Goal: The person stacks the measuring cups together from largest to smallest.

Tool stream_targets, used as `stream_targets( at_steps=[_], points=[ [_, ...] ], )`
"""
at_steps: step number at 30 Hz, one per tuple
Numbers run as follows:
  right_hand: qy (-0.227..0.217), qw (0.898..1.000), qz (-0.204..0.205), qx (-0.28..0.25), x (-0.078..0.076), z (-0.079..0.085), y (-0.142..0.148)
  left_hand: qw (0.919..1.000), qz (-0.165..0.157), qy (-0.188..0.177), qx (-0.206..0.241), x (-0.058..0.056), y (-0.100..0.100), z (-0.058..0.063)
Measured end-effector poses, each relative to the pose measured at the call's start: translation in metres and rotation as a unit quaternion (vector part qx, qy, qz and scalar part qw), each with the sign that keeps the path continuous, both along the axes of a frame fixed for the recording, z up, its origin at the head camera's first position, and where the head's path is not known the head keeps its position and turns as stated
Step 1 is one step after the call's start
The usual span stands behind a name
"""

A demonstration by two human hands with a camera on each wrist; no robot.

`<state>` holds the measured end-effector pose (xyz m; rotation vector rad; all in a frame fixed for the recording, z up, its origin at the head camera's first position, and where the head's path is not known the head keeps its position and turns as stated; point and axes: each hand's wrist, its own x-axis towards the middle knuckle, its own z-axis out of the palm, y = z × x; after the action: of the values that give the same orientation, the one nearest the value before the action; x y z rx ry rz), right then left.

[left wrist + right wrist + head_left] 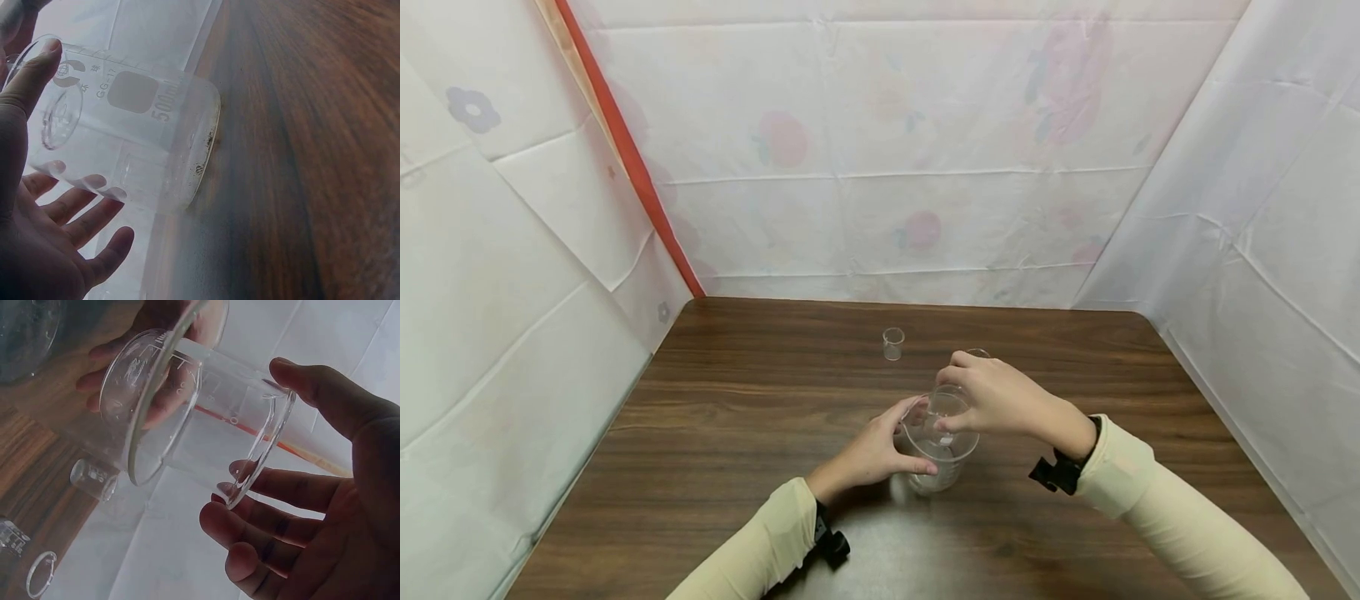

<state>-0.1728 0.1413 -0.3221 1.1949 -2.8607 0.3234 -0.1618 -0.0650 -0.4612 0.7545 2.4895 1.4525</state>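
A large clear glass beaker (942,475), marked 500 ml in the left wrist view, stands on the wooden table. My left hand (874,448) holds it near the rim, thumb on the near side and fingers around the far side. A smaller glass beaker (219,419) is lowered partway into its mouth, base first. My right hand (996,398) grips this smaller beaker by its rim, with the thumb on one side and fingertips on the other. Through the glass, the smaller beaker's base (62,119) shows inside the large one, above its bottom.
A tiny glass beaker (892,344) stands farther back on the table (760,358). Behind my right hand shows the rim of another glass vessel (977,352), mostly hidden. White patterned sheets (850,225) enclose the table at the back and sides.
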Motion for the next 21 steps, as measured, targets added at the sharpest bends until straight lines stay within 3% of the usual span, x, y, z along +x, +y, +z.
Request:
stream_targets(
  at_steps=[21],
  points=[
    [0.005, 0.999, 0.003, 0.035, 0.002, -0.017, -0.010, 1.0000, -0.006, 0.006, 0.004, 0.001, -0.001, 0.001]
  ],
)
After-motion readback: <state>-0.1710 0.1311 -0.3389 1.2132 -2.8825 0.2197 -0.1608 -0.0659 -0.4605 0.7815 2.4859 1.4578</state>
